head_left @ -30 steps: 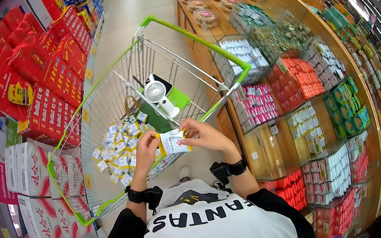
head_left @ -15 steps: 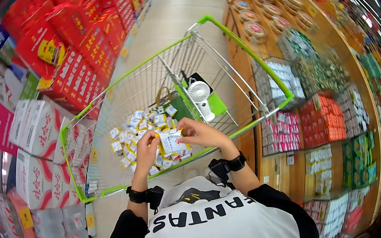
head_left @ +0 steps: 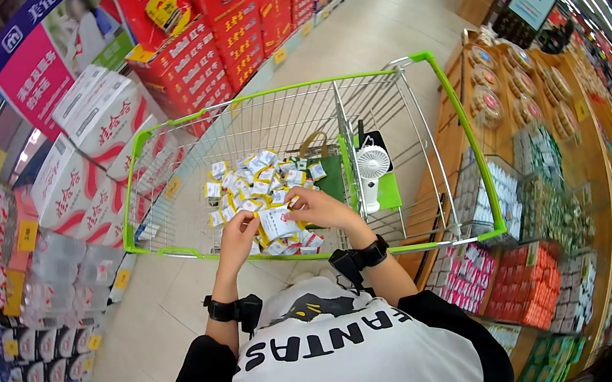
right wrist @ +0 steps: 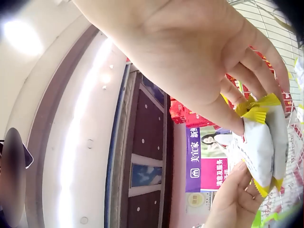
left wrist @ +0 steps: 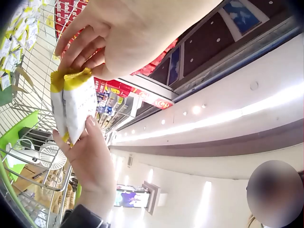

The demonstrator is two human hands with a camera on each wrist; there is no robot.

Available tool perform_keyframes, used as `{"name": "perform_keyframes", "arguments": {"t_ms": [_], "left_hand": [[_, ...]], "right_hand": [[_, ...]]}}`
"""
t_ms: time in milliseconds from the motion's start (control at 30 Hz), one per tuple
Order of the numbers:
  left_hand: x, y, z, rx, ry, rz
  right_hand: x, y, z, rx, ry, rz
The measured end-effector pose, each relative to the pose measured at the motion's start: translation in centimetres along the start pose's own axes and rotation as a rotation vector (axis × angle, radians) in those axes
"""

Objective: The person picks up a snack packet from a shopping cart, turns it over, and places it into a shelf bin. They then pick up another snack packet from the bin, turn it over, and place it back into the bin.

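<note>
In front of the chest, both hands hold two small white packets with yellow crimped ends (head_left: 277, 224), one lying against the other. My left hand (head_left: 238, 238) pinches the yellow end at one side with thumb and fingertips, as the left wrist view shows. At the opposite end my right hand (head_left: 322, 209) pinches the packets (right wrist: 259, 147), its thumb pressed on the white face. Below and beyond the hands, a heap of similar white and yellow packets (head_left: 256, 173) lies in a shopping cart (head_left: 291, 85) with a green rim.
A white handheld fan (head_left: 374, 170) and a dark green bag (head_left: 330, 181) lie at the cart's right end. Wooden shelving with bins of wrapped goods (head_left: 526, 281) stands on the right. Red cartons (head_left: 182, 64) and white boxes (head_left: 103, 114) are stacked on the left.
The head view has turned, so the cart and shelves appear rotated and shifted, with the cart further right. Both hands keep their pinch on the packets.
</note>
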State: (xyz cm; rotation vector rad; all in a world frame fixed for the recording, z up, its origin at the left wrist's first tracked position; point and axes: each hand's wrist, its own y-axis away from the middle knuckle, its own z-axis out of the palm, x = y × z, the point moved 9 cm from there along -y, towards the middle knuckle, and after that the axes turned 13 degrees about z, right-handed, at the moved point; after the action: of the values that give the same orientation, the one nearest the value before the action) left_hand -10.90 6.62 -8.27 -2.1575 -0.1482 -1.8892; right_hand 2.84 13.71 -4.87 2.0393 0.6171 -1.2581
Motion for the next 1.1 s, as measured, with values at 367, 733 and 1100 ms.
{"name": "perform_keyframes", "arguments": {"t_ms": [367, 733, 1100], "left_hand": [[-2.5, 3.2, 0.5, 0.083, 0.066, -0.198], [-4.5, 4.1, 2.1, -0.049, -0.103, -0.267], [-6.1, 3.6, 0.5, 0.099, -0.029, -0.281]], "right_hand": [[4.1, -1.1, 2.3, -0.146, 0.038, 0.209], [6.8, -0.8, 3.0, -0.189, 0.018, 0.295], [8.3, -1.6, 4.1, -0.231, -0.129, 0.41]]}}
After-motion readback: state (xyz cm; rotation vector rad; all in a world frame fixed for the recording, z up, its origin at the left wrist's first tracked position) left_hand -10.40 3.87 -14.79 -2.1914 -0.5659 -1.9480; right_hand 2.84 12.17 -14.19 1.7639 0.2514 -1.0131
